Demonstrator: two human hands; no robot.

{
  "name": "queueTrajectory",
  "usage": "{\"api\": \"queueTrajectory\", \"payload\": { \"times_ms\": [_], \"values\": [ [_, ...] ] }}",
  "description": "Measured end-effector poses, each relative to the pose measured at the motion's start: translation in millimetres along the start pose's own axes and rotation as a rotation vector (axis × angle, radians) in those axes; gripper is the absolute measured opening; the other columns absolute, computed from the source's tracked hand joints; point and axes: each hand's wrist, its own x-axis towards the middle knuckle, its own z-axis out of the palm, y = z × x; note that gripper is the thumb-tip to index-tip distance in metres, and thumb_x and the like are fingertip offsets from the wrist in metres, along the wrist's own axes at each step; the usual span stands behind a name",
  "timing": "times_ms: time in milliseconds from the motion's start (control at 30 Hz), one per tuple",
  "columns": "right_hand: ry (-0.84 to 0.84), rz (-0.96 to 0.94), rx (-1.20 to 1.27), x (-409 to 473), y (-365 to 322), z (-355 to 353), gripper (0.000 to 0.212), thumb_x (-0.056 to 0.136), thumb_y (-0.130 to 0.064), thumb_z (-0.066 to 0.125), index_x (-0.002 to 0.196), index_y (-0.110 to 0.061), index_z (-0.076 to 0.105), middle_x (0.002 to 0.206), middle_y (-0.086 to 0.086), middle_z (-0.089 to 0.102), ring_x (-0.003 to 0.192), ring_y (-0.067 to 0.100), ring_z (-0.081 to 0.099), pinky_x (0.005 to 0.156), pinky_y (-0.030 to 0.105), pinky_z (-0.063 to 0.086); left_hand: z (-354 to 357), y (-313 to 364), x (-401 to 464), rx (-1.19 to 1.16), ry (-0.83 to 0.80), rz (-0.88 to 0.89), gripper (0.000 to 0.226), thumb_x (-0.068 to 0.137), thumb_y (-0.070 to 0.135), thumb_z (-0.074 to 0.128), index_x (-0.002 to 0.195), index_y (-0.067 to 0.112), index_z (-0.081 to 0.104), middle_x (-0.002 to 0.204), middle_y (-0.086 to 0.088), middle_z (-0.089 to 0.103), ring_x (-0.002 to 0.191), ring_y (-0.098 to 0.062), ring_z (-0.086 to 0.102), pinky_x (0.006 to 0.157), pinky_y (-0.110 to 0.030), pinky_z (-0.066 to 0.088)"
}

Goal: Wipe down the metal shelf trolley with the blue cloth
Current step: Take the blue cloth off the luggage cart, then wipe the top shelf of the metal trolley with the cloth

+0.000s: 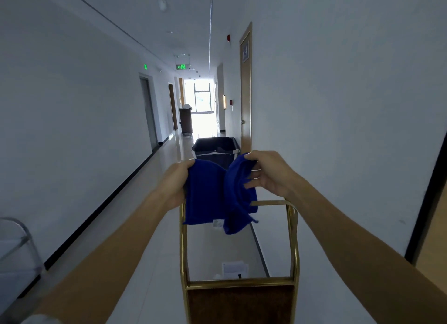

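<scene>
A blue cloth [212,195] hangs in the air at chest height, held between both hands. My left hand [175,186] grips its left top corner. My right hand [268,174] pinches its right top edge, where the fabric bunches into folds. Directly below stands the trolley [294,239], a gold-coloured metal frame with a brown panel at its near end. A dark fabric bin [215,148] sits at the trolley's far end, partly hidden by the cloth.
A long white corridor runs ahead with a glossy floor. A wooden door [246,86] is on the right wall just beyond the trolley. Another dark cart [185,120] stands far down the hall. A grey-framed cart [17,246] is at the lower left.
</scene>
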Motion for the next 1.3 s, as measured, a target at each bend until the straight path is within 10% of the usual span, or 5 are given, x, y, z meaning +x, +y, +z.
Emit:
{"api": "queueTrajectory", "payload": {
  "times_ms": [300, 733, 933, 1100, 1300],
  "values": [
    [-0.301, -0.007, 0.127, 10.7, 11.2, 83.6, 0.036, 0.102, -0.030, 0.052, 0.125, -0.004, 0.063, 0.111, 0.018, 0.073, 0.100, 0.030, 0.071, 0.071, 0.037, 0.060, -35.3, 8.1, -21.5, -0.035, -0.103, 0.096, 0.046, 0.084, 0.050, 0.066, 0.115, 0.016, 0.069, 0.112, -0.007, 0.072, 0.103, -0.021, 0.069, 0.079, -0.032, 0.057],
    [-0.574, -0.202, -0.327, 22.7, 52.8, 196.9, 0.042, 0.099, 0.011, 0.038, 0.134, -0.003, 0.056, 0.103, -0.007, 0.061, 0.079, -0.012, 0.061, 0.068, 0.008, 0.046, -169.9, -3.7, -62.0, -0.051, 0.161, 0.160, 0.041, 0.082, 0.011, 0.073, 0.121, 0.010, 0.060, 0.118, -0.015, 0.068, 0.106, -0.029, 0.067, 0.086, -0.041, 0.057],
    [-0.402, -0.099, -0.214, 44.5, 92.1, 260.6, 0.022, 0.099, -0.035, 0.057, 0.117, -0.028, 0.066, 0.118, -0.008, 0.066, 0.111, 0.016, 0.060, 0.083, 0.028, 0.050, -242.8, -0.2, -95.7, -0.305, 0.287, 0.055, 0.044, 0.081, 0.025, 0.062, 0.123, 0.012, 0.062, 0.116, -0.007, 0.071, 0.104, -0.025, 0.068, 0.077, -0.037, 0.054],
    [-0.553, 0.150, 0.034, 44.2, 128.1, 325.9, 0.066, 0.074, -0.065, 0.071, 0.124, -0.023, 0.066, 0.125, 0.000, 0.068, 0.116, 0.025, 0.064, 0.092, 0.040, 0.054, -291.7, 2.6, -120.7, -0.411, 0.314, 0.096, 0.044, 0.081, 0.028, 0.060, 0.123, 0.016, 0.063, 0.120, -0.007, 0.069, 0.111, -0.027, 0.065, 0.086, -0.042, 0.053],
    [-0.782, 0.301, 0.242, 39.7, 160.0, 390.8, 0.052, 0.086, -0.044, 0.076, 0.128, -0.014, 0.066, 0.136, 0.008, 0.062, 0.125, 0.031, 0.059, 0.104, 0.052, 0.049, -352.5, -4.1, -140.3, -0.441, 0.393, 0.065, 0.049, 0.077, 0.030, 0.061, 0.124, 0.017, 0.063, 0.122, -0.007, 0.068, 0.115, -0.029, 0.062, 0.086, -0.043, 0.051]
  ]
}}
